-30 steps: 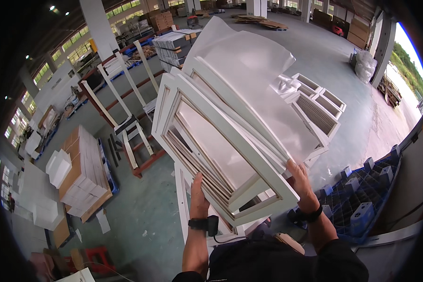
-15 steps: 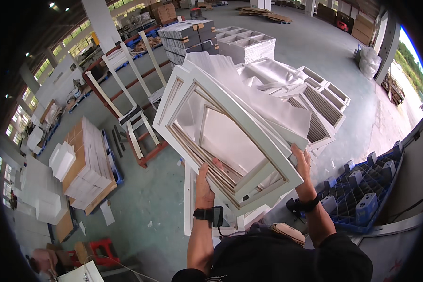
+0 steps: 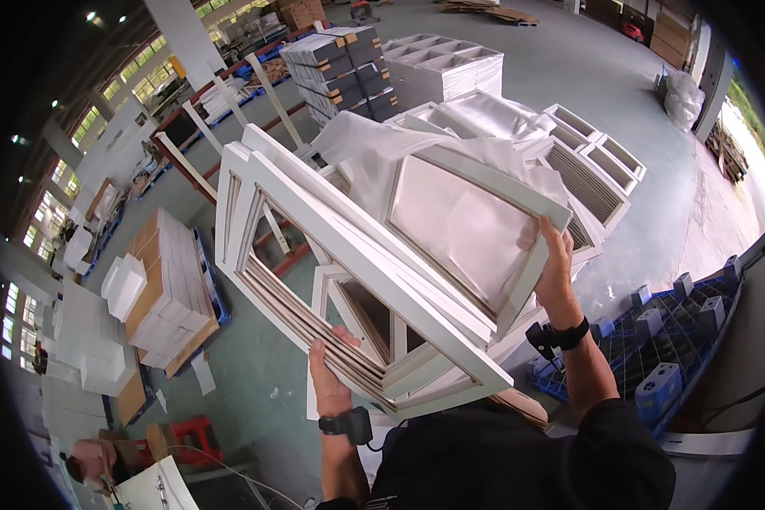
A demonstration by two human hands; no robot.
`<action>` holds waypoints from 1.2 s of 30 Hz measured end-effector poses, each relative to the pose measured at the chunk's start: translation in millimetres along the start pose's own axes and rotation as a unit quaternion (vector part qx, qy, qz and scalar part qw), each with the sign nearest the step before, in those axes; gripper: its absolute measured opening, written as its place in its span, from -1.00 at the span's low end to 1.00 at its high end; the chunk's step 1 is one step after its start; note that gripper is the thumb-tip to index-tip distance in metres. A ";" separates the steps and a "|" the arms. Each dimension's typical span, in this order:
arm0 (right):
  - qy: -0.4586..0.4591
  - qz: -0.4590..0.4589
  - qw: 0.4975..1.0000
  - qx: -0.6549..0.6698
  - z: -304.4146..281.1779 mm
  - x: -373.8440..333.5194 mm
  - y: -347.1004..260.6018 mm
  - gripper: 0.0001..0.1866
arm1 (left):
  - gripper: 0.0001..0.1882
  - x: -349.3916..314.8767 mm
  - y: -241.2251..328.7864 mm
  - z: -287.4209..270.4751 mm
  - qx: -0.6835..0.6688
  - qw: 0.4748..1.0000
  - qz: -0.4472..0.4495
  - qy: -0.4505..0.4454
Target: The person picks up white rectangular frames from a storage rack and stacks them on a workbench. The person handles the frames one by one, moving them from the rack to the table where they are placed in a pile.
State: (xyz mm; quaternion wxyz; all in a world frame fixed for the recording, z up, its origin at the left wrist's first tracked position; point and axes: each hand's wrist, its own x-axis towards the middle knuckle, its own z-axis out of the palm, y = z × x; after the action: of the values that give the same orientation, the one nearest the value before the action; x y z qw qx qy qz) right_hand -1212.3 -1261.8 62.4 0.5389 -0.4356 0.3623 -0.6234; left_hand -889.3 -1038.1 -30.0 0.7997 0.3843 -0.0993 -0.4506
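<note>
Several white panel frames (image 3: 367, 248) with open middles are tilted together in front of me. My left hand (image 3: 330, 382) is closed round their lower left edge, fingers reaching inside the opening. A separate white frame (image 3: 518, 285) leans behind them, and my right hand (image 3: 556, 268) grips its right corner. Crumpled translucent plastic film (image 3: 357, 140) lies behind that frame and shows through its opening. Below the tilted stack, seen through its opening, another white frame (image 3: 323, 293) stands lower down. The part of my right fingers behind the frame is hidden.
Ahead lie louvred white frames (image 3: 582, 191), a wrapped white stack (image 3: 446, 72) and dark bundles (image 3: 336, 72). A metal rack (image 3: 187, 166) and pallet of cartons (image 3: 170, 297) stand left. A blue pallet (image 3: 629, 344) with upright blocks is close right.
The front frames have swung left and down with my left hand, separating from the rear frame. My right hand now holds that rear frame, raised slightly, with more film exposed.
</note>
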 end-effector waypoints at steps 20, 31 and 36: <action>0.057 0.235 0.968 0.065 -100.9 24.4 158.0 -0.55 | -0.53 -74.6 32.2 -87.6 -0.086 0.995 0.038 0.043; -0.019 0.178 0.857 -0.482 -119.4 25.2 139.6 -0.32 | -0.49 -59.6 44.8 -117.2 -0.099 0.994 0.001 0.046; -0.037 0.206 0.786 -0.582 -102.7 29.4 115.5 -0.43 | -0.50 -55.1 42.5 -131.3 -0.079 0.996 -0.020 0.033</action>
State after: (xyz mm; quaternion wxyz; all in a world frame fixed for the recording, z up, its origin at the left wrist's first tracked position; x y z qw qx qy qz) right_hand -1268.2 -1310.7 -76.3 0.3119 -0.6043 0.7173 -0.1517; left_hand -827.3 -912.5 -79.7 0.8214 0.3361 -0.0290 -0.4599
